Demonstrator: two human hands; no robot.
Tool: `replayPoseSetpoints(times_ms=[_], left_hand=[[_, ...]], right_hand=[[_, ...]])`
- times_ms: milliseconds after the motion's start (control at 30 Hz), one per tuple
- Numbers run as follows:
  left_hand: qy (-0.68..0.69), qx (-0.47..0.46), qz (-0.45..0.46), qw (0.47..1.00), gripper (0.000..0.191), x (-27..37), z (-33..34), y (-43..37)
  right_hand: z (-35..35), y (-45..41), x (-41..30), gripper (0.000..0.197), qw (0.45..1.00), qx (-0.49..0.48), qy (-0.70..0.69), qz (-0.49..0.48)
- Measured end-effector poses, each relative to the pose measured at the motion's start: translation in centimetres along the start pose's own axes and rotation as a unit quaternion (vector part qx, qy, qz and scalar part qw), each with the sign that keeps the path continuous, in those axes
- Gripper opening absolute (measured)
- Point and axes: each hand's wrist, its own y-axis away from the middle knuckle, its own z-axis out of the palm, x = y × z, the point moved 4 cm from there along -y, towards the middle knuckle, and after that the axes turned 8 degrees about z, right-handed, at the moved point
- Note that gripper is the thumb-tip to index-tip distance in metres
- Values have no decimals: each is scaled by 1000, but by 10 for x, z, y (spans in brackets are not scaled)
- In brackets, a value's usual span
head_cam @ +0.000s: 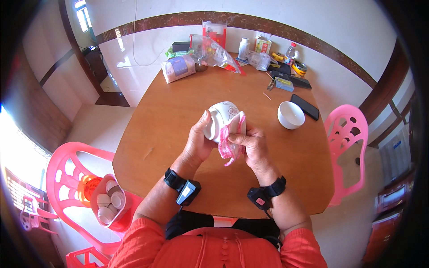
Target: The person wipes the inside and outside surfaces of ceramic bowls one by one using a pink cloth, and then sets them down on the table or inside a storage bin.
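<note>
My left hand (200,137) grips a white ceramic bowl (216,119) with a flower pattern, tilted so that its foot faces left. The thumb lies by the foot ring. Against the bowl's right side my right hand (251,142) pinches a white cloth with pink edging (231,139), which hangs down from the fingers. Both hands are above the wooden table (181,100). A second white bowl (291,115) stands upright on the table, to the right of my hands. More bowls (117,200) lie in a pink plastic basin (126,211) at the lower left.
A black phone (305,106) lies beside the upright bowl. Tissue pack (179,68), plastic bags (214,53), a white bottle (244,48), a drink bottle (289,53) and tape (299,68) line the far edge. Pink plastic chairs (363,134) flank the table; the left one bears the basin.
</note>
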Motion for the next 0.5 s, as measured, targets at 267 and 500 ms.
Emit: replayPoseSetpoints(times_ms=[267, 500], left_hand=[[-171, -16, 48, 984, 78, 1, 21, 9], [51, 27, 57, 997, 46, -1, 0, 6]], right_hand=[[-2, 3, -4, 19, 984, 76, 140, -81], [32, 9, -11, 20, 800, 50, 485, -349]])
